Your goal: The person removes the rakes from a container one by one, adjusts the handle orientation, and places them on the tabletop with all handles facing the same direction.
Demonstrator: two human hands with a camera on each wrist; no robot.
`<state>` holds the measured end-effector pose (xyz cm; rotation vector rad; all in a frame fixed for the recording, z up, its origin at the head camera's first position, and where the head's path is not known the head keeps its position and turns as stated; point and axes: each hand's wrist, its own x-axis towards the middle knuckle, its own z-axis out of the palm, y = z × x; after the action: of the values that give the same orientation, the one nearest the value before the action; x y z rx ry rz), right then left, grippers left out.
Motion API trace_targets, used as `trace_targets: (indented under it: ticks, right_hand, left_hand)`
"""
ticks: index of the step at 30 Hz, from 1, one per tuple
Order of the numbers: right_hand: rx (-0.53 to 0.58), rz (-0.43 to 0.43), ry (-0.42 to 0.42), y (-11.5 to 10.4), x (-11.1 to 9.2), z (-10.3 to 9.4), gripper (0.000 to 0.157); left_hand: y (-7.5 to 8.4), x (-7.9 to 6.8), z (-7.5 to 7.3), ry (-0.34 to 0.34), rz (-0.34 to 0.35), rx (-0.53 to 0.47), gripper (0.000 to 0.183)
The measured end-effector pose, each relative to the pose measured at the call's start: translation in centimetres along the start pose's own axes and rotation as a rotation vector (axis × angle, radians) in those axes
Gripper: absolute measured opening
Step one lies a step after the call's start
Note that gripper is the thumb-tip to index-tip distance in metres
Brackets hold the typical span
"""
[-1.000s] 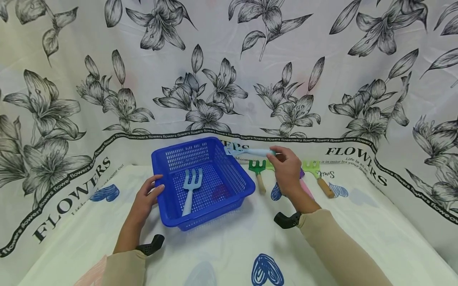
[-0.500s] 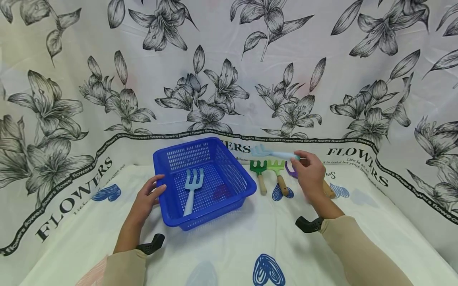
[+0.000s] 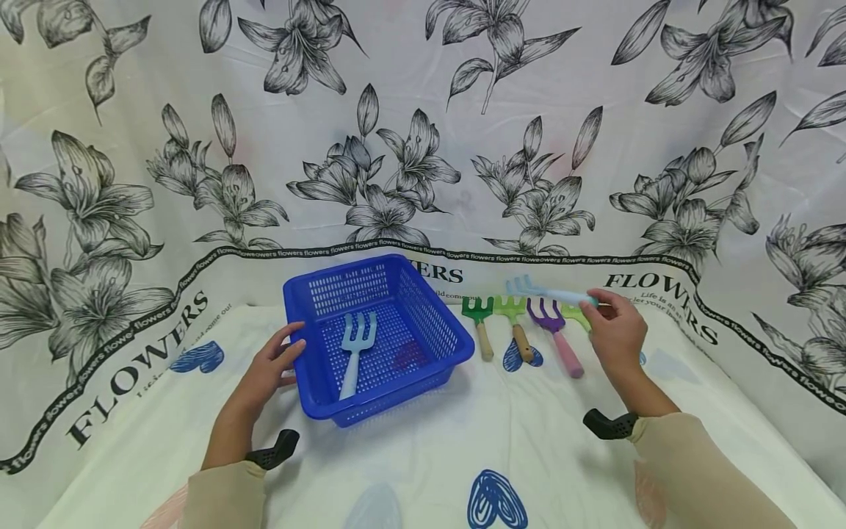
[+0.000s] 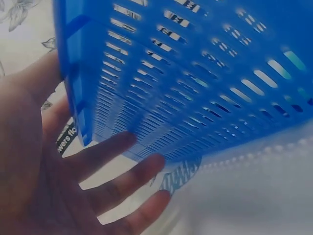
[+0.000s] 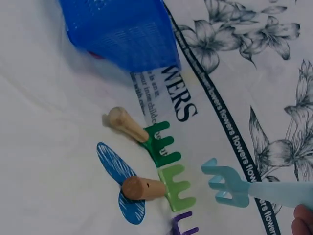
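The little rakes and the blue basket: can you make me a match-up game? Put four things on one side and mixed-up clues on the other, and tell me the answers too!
Things
1. Dark green rake
2. Right hand
3. Purple rake
4. Blue basket

Clues
A. is pink-handled
B. has a light blue rake inside and the left hand at its edge
C. is wooden-handled
D. holds up a second light blue rake by its handle

Right pairs: 1-C, 2-D, 3-A, 4-B
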<state>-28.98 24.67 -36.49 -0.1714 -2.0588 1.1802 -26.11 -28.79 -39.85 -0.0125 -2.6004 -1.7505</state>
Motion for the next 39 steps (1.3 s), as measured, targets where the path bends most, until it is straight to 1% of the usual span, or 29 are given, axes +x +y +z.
trace_targets:
  ticks: [4,6,7,13,18,25,34,39]
  right_hand:
    - [-0.032,-0.006,0.007,0.9,0.0,-0.5,0.027]
    - [-0.039,-0.007,0.01,1.4,-0.1,-0.7,0.027]
    - [-0.042,-0.003,0.012,1.6,-0.1,-0.8,0.027]
    - [-0.047,0.032,0.032,2.7,-0.3,-2.2,0.029]
    - [-0.092,0.032,0.048,3.9,-0.5,-3.4,0.029]
    - [-0.152,0.068,0.074,5.1,-0.7,-4.8,0.03]
    - [-0.148,0.09,0.139,5.7,-0.5,-5.8,0.031]
    - [-0.178,0.07,0.173,6.8,-0.3,-6.4,0.03]
  left_hand:
    - [-0.1,0.0,-0.3,-0.024,-0.02,0.009,0.068]
    - [-0.2,0.0,-0.4,-0.024,-0.027,0.005,0.068]
    - [-0.2,0.0,-0.5,-0.035,-0.034,-0.003,0.069]
    - [-0.1,0.0,-0.5,-0.051,-0.049,-0.017,0.073]
    - [-0.1,0.0,-0.6,-0.055,-0.043,-0.016,0.072]
    - [-0.2,0.1,-0.5,-0.056,-0.047,-0.016,0.073]
    - [0.0,0.1,-0.6,-0.051,-0.042,0.002,0.073]
    - [0.1,0.1,-0.5,-0.054,-0.047,0.006,0.073]
